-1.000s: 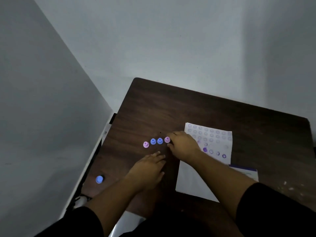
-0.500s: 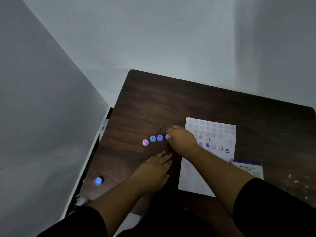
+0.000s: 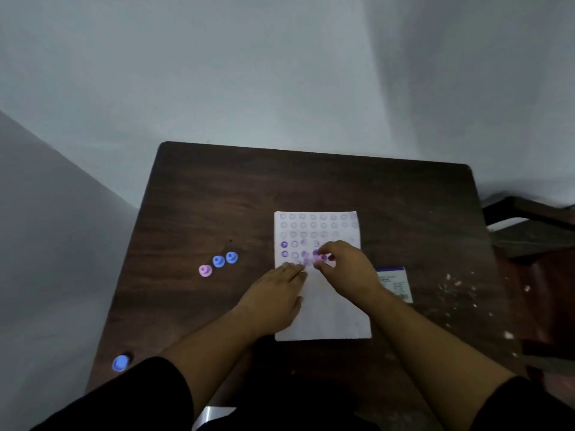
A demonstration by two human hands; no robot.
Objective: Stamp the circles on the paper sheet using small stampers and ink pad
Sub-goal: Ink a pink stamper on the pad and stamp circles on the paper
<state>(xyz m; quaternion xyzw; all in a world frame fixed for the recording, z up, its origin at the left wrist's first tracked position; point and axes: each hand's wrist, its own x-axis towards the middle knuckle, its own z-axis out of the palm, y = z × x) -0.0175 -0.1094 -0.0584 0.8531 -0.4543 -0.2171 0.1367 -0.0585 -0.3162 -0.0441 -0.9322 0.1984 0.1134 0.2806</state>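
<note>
Pink stamper (image 3: 319, 258), blurred, pinched in right hand (image 3: 348, 269) over paper sheet (image 3: 329, 312).

Two bare forearms come into the picture from the bottom edge. Each one wears a short black sleeve that ends above the elbow. The left hand (image 3: 275, 293) and the right hand (image 3: 348, 269) carry no rings, watch or gloves.

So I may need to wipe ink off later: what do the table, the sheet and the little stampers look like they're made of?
Table: dark wood or wood-look laminate with visible grain and a dull sheen. Sheet: thin matte white paper, lying flat. Stampers: probably moulded plastic, in smooth, uniform pink and blue.
</note>
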